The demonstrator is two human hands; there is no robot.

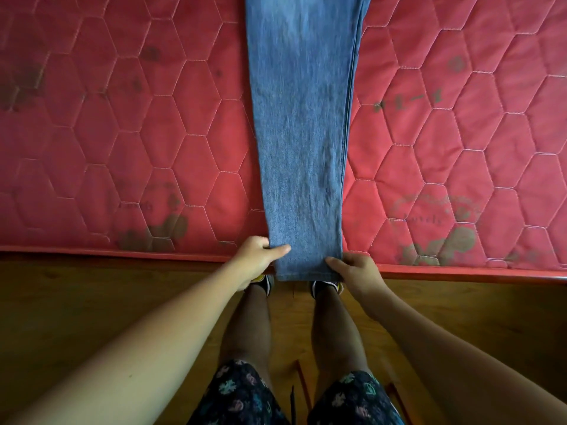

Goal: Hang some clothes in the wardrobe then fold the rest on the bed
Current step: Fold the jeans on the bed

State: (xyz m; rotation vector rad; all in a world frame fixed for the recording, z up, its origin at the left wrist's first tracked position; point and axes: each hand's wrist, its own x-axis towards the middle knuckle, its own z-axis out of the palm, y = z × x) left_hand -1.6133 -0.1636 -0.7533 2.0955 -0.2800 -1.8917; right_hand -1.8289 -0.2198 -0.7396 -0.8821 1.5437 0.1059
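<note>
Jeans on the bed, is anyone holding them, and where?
Yes. The left hand and right hand pinch the jeans by the two hem corners.

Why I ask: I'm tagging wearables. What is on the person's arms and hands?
Nothing visible: left hand and right hand are ungloved, no rings on the fingers in view, no watch or bracelet, and both arms sleeveless to the frame's edge.

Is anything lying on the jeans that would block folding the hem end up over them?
Nothing visible. Left hand and right hand pinch the hem of the jeans, which lie bare on the mattress; their far end runs out of view.
</note>
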